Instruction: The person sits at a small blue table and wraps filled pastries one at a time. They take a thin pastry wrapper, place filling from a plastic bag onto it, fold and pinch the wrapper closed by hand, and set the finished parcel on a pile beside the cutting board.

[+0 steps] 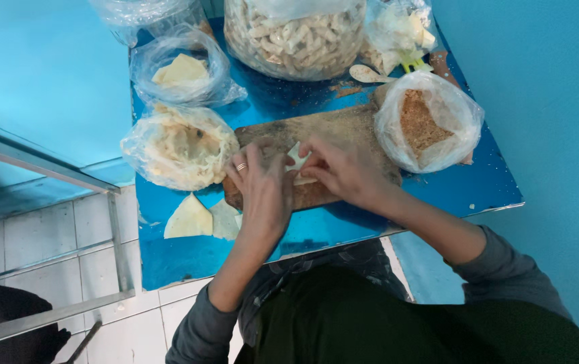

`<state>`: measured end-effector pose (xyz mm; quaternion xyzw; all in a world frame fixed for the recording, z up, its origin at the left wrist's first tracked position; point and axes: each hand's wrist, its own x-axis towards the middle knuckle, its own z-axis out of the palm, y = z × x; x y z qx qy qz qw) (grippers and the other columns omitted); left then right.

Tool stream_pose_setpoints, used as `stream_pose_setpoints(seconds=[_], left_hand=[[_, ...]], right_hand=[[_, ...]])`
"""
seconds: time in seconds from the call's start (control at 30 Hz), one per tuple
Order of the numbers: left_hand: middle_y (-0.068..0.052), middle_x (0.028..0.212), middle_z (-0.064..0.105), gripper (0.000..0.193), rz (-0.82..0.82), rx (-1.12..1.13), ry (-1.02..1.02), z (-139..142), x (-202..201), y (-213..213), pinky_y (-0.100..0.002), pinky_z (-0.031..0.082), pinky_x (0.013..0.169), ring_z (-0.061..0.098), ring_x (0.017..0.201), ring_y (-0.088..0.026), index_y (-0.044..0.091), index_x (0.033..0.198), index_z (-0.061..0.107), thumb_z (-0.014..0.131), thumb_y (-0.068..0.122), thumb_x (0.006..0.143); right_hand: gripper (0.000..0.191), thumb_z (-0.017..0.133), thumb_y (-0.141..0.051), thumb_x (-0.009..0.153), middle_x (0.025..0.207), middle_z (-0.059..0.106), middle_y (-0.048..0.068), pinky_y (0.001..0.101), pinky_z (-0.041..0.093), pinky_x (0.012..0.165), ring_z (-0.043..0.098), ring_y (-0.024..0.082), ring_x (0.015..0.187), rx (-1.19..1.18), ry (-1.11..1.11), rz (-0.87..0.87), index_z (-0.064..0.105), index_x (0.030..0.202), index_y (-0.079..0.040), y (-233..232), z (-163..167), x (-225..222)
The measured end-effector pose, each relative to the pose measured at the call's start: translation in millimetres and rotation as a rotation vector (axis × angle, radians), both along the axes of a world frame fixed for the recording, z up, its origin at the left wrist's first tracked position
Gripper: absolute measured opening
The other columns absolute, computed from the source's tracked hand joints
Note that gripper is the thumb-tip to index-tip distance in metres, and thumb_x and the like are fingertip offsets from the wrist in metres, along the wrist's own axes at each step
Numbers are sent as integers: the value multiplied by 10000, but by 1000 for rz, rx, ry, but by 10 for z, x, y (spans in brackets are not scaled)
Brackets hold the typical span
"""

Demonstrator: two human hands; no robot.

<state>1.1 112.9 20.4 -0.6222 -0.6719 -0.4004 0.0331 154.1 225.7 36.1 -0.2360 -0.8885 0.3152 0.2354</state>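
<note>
At the bench's (188, 259) left edge we saw a bag of pale filling (180, 147), and behind it a smaller bag with a few yellowish wrapper sheets (183, 69). Near the front-left edge two triangular wrappers (201, 219) lay flat and unfolded on the blue surface, just beside the wooden board (343, 128).

On the board, near the bench's front edge, our left hand (262, 192) rested palm down, a ring on one finger, its fingers curled and pressing on the left side of a white wrapper piece (297, 160). Our right hand (343, 168) met it from the other side, fingers closed on the same piece, pinching or folding it between both hands. We could not tell how far the fold had come, since the hands hid most of it.

At the back edge stood a large container of finished rolled pieces (296, 34), which we judged to show much work already done. The loose wrappers and the bagged sheets suggested more remained. At the right edge sat a bag of brown crumbs (427, 125), touching the board.
</note>
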Motion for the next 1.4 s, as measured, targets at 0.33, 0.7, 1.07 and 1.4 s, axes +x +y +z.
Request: stream_pose_setpoints(seconds=[0.33,0.7,1.07,1.4], left_hand=[[-187,1386,519,70,24,-21,53,-67,17,41,-606,217,1140,430,1316,-394,66,933,743,695,96,892],[-202,1436,489,99,25,44,46,-100,-5,50,-624,222,1108,409,1305,-412,53,892,743,750,120,819],[-250,1483,435,196,82,110,53,-50,57,33,-634,226,1142,402,1322,-440,6,1048,722,644,55,875],[-266,1517,402,407,222,59,145,-95,26,-61,-701,187,1163,382,1360,-454,-7,1229,719,636,1,831]], right_hand=[[222,717,-129,947,1002,753,88,385,571,752,747,274,904,134,121,-10,624,1144,-83,-100,-66,21],[185,760,-211,904,925,772,31,343,572,718,777,222,843,-87,13,-138,669,1018,-97,-34,-28,-27],[183,732,-140,934,957,749,32,440,509,799,633,301,932,355,84,-52,696,1111,-106,-79,-45,-33],[194,663,-147,935,1027,687,26,506,361,854,582,273,976,573,-27,-177,643,1128,-156,-124,-9,-251]])
